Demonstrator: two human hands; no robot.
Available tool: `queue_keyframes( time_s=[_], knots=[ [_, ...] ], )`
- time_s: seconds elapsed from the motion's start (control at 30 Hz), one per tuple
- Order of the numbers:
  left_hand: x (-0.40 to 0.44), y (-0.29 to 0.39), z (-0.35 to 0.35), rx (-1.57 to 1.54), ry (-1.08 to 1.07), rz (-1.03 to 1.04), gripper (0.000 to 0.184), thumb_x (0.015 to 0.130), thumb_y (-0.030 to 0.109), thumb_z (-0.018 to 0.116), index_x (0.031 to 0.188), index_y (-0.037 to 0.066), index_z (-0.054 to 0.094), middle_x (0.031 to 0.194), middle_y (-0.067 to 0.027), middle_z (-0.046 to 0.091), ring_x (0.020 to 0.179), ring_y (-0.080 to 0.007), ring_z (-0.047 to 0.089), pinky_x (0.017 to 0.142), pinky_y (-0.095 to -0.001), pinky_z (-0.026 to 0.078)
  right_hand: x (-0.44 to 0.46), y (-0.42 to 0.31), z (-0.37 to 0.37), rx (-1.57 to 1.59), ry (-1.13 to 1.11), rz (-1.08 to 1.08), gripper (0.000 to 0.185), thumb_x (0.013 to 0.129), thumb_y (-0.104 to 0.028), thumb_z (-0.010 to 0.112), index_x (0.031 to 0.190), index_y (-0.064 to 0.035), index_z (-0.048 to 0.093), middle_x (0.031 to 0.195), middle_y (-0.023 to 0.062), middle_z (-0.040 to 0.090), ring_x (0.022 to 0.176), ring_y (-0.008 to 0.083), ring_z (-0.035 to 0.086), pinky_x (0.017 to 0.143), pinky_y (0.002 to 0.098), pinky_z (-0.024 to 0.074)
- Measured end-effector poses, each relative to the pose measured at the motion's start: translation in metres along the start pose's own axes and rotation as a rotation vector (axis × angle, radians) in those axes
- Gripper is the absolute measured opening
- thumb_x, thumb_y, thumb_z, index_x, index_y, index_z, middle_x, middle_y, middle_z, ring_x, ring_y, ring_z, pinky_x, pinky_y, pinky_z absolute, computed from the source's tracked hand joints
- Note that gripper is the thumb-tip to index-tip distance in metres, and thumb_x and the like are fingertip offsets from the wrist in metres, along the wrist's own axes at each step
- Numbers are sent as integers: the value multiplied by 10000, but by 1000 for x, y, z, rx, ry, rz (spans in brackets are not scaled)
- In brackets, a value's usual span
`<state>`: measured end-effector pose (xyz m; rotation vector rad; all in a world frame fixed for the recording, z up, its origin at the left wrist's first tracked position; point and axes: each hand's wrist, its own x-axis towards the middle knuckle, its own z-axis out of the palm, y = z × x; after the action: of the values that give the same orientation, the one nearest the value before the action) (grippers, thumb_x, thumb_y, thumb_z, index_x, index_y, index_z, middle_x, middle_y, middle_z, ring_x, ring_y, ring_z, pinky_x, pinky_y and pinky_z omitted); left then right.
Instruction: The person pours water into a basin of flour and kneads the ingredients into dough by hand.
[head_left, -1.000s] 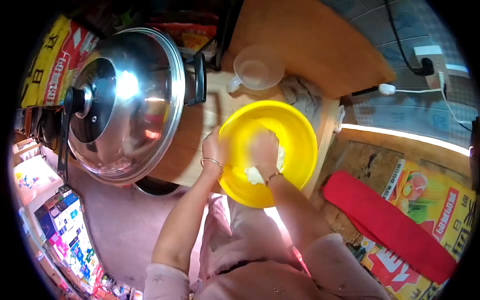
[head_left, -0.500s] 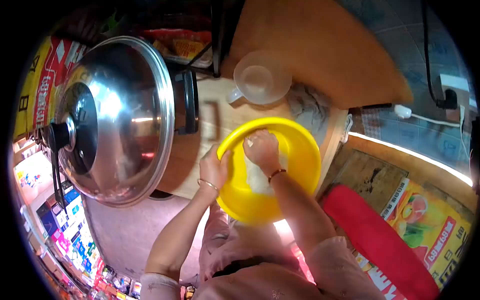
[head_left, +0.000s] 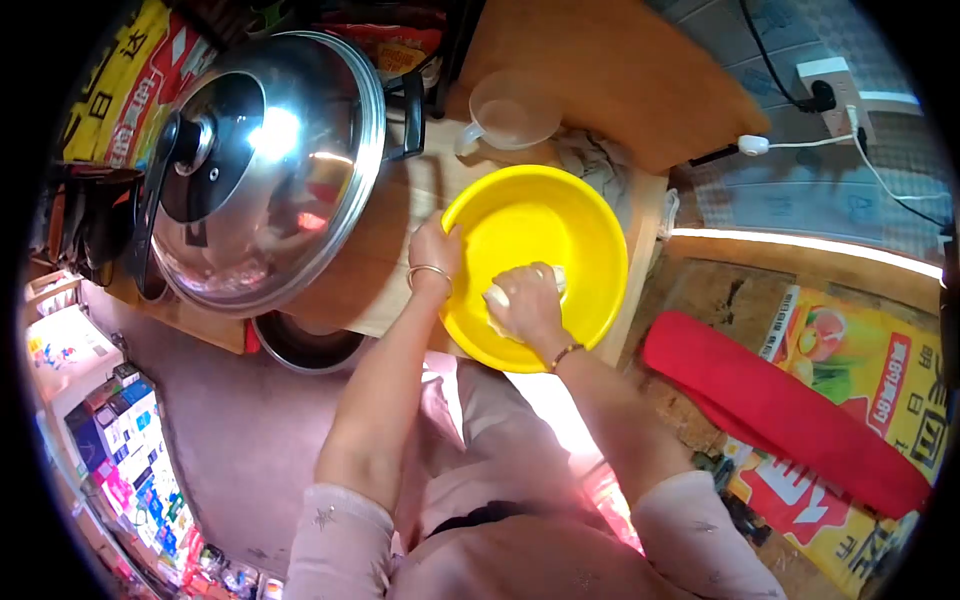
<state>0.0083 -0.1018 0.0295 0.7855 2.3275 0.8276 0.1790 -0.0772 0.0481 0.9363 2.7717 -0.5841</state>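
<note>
A yellow bowl [head_left: 590, 235] stands on the wooden table [head_left: 385, 285] near its front edge. My left hand [head_left: 434, 258], with a bangle at the wrist, is closed on the bowl's left rim. Inside the bowl my right hand [head_left: 528, 305] presses down on pale dough [head_left: 498, 326], its fingers curled into it. Much of the dough is hidden beneath that hand. Behind the bowl are a translucent cup [head_left: 515, 112] with a handle and a grey cloth [head_left: 598, 165].
A large pot with a shiny lid [head_left: 300, 190] is at the left. A dark pan [head_left: 305, 345] sits lower, below the table edge. At the right a red object [head_left: 770, 405] lies on yellow printed packaging [head_left: 905, 350]. A power strip [head_left: 838, 95] is at the upper right.
My right hand has moved from the far part of the bowl toward its near side, onto the dough. The left hand still holds the rim. The view has shifted.
</note>
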Motion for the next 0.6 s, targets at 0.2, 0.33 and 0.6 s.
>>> queue_keyframes(
  time_s=[0.2, 0.33, 0.6],
  knots=[
    [-1, -3, 1, -111, -51, 18, 188, 805, 162, 608, 922, 16, 591, 838, -231, 615, 809, -406, 584, 705, -447, 469, 43, 1, 44, 47, 548, 109, 170, 699, -287, 628, 717, -118, 635, 755, 47, 611, 809, 219, 566, 801, 397, 385],
    [0, -4, 4, -124, -43, 65, 179, 813, 155, 598, 903, 4, 575, 812, -239, 604, 782, -409, 580, 684, -453, 463, 80, 7, 38, 52, 405, 213, 164, 664, -256, 626, 615, -99, 634, 667, 36, 593, 729, 220, 548, 733, 376, 394],
    [1, -6, 0, -121, -104, 42, 163, 819, 163, 602, 859, 15, 545, 752, -239, 583, 719, -412, 573, 618, -456, 449, 117, 27, 41, 96, 247, -10, 203, 681, -263, 579, 600, -88, 642, 658, 94, 630, 698, 245, 599, 680, 380, 442]
  ],
)
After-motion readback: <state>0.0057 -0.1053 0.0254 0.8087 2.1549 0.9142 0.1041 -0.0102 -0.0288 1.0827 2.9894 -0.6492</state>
